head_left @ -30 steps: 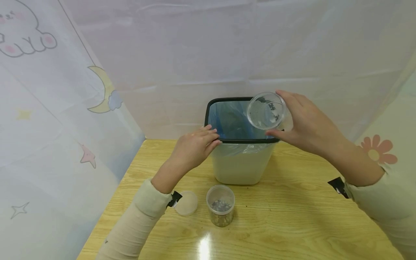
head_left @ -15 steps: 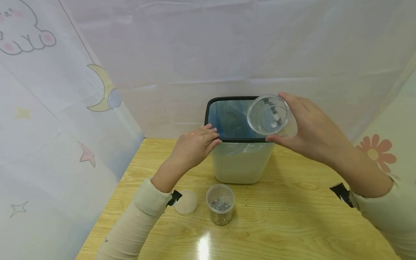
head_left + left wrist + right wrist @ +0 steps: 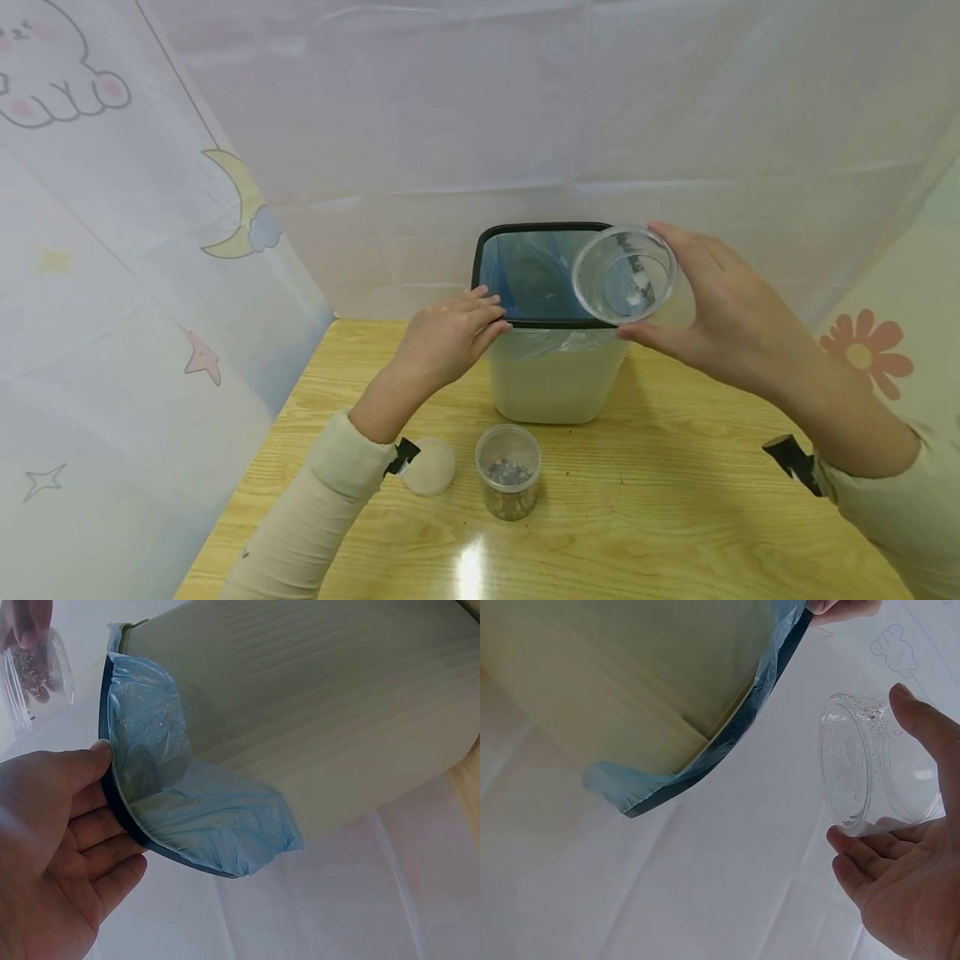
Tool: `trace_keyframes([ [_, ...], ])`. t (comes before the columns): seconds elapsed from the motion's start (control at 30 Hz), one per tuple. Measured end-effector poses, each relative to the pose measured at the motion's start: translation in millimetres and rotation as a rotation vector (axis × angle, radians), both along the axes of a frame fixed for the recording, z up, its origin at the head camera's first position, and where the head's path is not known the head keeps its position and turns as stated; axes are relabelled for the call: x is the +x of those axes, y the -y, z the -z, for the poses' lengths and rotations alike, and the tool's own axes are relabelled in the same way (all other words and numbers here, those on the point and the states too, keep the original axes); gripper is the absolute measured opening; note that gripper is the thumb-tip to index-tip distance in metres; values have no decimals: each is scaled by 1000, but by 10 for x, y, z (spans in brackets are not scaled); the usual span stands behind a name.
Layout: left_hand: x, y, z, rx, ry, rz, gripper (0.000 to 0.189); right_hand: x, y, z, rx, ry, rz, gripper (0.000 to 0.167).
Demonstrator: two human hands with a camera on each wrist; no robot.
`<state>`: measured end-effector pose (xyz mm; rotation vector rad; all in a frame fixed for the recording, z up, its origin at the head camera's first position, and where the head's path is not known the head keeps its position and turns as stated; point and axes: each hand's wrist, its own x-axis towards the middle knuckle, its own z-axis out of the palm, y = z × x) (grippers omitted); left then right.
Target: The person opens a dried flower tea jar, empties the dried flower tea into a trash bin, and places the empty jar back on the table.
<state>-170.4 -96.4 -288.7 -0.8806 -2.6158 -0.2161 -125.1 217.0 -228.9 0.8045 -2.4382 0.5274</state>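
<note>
My left hand holds the left front corner of a pale trash can by its black rim. In the left wrist view, the thumb meets the rim and the fingers pass behind it. A bluish plastic bag lines the can and folds over the edge. My right hand grips a clear plastic jar between thumb and fingers, tilted with its mouth toward the can. Small dark specks cling inside the jar. It stands at the can's right rim, apart from it in the right wrist view.
Another clear jar, open and partly filled with greyish bits, stands on the wooden table in front of the can. A round pale lid lies left of it. Printed sheets hang behind and at both sides.
My right hand and the jar have moved slightly right and down toward me, so the jar covers less of the can's opening. My left hand has stayed on the rim.
</note>
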Motion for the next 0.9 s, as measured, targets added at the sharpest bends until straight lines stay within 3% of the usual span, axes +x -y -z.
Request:
trace_keyframes([
  [0.67,-14,15,12,9,17,-1,33,96,17,166,-30,-35,-79,108],
  [0.9,-20,21,13,2,18,-2,34,134,34,229,-34,30,-27,110],
])
